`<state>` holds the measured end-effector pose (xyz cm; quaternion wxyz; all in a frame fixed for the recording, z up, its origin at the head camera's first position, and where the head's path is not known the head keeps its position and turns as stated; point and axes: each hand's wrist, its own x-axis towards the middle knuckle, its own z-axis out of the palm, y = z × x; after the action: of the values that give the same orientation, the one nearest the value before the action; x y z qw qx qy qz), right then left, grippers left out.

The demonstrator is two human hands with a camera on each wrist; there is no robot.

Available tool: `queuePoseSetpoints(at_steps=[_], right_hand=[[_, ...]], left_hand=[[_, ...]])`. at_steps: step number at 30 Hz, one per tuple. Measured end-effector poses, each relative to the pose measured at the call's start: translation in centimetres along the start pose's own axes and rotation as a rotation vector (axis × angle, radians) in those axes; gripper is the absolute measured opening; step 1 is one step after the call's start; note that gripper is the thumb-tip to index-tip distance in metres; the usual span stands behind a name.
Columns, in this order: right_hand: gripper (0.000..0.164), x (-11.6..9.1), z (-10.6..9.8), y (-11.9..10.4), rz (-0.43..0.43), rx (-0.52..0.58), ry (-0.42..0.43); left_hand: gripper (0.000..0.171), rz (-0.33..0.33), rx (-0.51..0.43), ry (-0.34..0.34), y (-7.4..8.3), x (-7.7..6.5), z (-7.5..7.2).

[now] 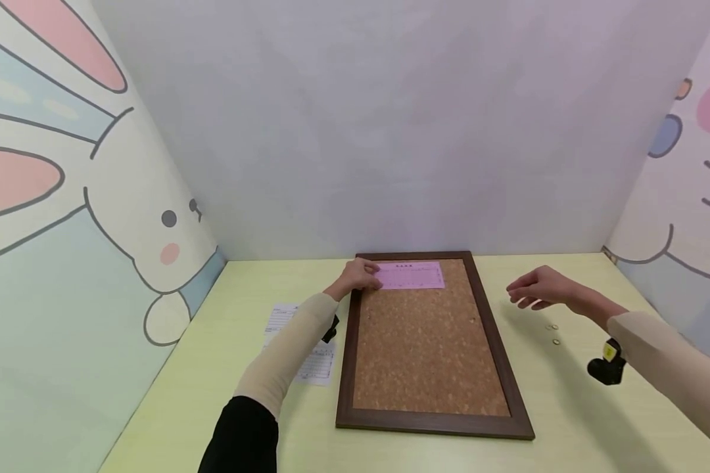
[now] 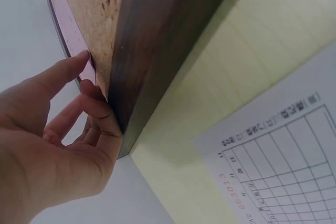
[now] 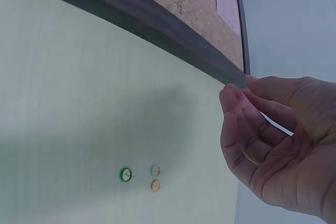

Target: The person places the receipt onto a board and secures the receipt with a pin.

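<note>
A pink printed slip (image 1: 413,275) lies flat across the top of a cork board (image 1: 428,355) with a dark brown wooden frame. My left hand (image 1: 361,274) is at the slip's left end, thumb and fingertips touching it near the frame's left side. In the left wrist view, the thumb rests by the slip's edge. My right hand (image 1: 543,288) hovers over the table right of the board, fingers loosely bent, with nothing visible between them. Below it lie small round thumbtacks: a green one (image 3: 125,174), a blue one (image 3: 155,170) and an orange one (image 3: 155,185).
White printed forms (image 1: 316,362) lie on the pale yellow table (image 1: 242,295) left of the board, partly behind my left forearm. A plain pale wall (image 1: 355,131) rises behind; side panels with cartoon rabbits (image 1: 168,256) flank the table.
</note>
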<state>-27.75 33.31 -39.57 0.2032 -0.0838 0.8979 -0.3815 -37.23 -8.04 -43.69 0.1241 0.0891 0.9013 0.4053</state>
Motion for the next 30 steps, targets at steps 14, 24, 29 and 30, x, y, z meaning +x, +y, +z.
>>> queuePoseSetpoints(at_steps=[14, 24, 29, 30], right_hand=[[0.038, -3.3, -0.1, 2.9, 0.009, -0.002, -0.026], [0.021, -4.5, -0.3, 4.8, -0.003, -0.229, 0.057], [0.016, -4.3, 0.2, 5.7, -0.024, -0.291, 0.089], [0.015, -4.2, 0.3, 5.9, -0.029, -0.295, 0.093]], left_hand=[[0.048, -0.012, -0.015, -0.014, -0.2, 0.1, -0.1], [0.048, -0.024, -0.022, -0.018, -0.4, 0.5, -0.1], [0.047, -0.027, -0.018, -0.015, -0.4, 0.5, 0.0], [0.047, -0.026, -0.020, -0.012, -0.4, 0.4, 0.0]])
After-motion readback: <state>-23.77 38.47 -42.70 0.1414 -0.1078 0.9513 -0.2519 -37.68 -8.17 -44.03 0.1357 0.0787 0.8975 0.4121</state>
